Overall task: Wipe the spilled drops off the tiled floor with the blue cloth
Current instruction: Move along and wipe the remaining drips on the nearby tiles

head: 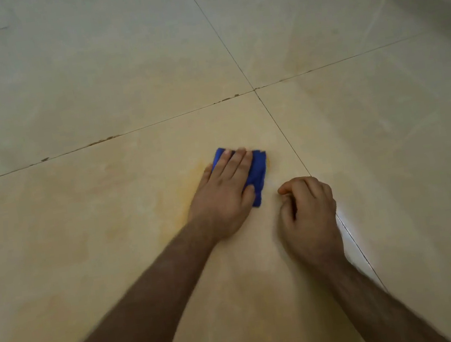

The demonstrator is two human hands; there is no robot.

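Observation:
The folded blue cloth (259,173) lies flat on a beige floor tile (96,232). My left hand (223,197) presses down on it with straight fingers, covering its left half. A faint yellowish smear (189,187) marks the tile just left of the cloth and the hand. My right hand (309,217) rests on the floor to the right of the cloth, fingers curled under into a loose fist, holding nothing. The picture is slightly blurred by motion.
Dark grout lines (285,133) cross the floor; one runs just right of my right hand, another crosses behind the cloth. A bright glare streak (348,229) lies along the near grout line. Bare tiles stretch away on all sides.

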